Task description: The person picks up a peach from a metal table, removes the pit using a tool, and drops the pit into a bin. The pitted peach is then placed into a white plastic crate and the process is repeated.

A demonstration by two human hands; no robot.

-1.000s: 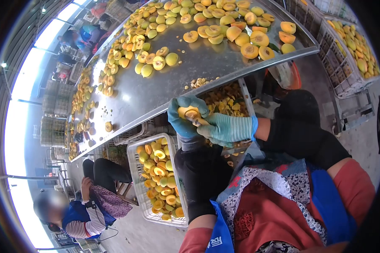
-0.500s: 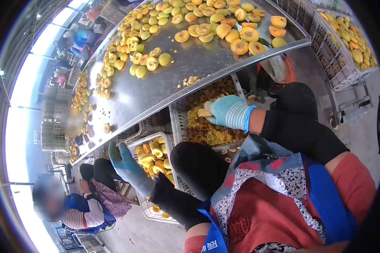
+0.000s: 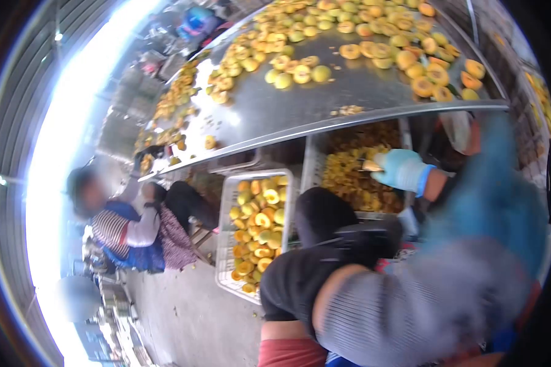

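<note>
Nearest the camera, a thick grey sleeve (image 3: 410,300) crosses the lower right, smeared by blur. At its end the left hand (image 3: 493,189) shows only as a soft blue-green patch of glove. Whether it is open, closed or holding something cannot be told. Under the sleeve, a rounded knee (image 3: 324,214) in dark cloth pokes up.

Just past the knee, the right hand (image 3: 403,170) wears a pale blue knitted glove with a darker cuff. Its fingers are curled shut around a small knife (image 3: 370,165), whose short pointed end sticks out to the left. Hand and knife hang over a crate (image 3: 308,160) with pale slatted walls, heaped with small, ragged yellow-orange fruit pieces (image 3: 349,180).

Beside it on the left stands a white plastic crate (image 3: 224,205) with latticed sides. It is filled with smooth halved fruit (image 3: 257,226), yellow with darker hollows.

Above both crates runs a long table (image 3: 300,104) of shiny sheet metal with a folded edge. Round yellow fruit halves (image 3: 300,73) lie scattered along it, thick at the far end, and a little pile of stones (image 3: 349,110) sits near the edge.

At the left, another person (image 3: 125,229) sits low in a striped top and patterned apron, well apart from the hands.
</note>
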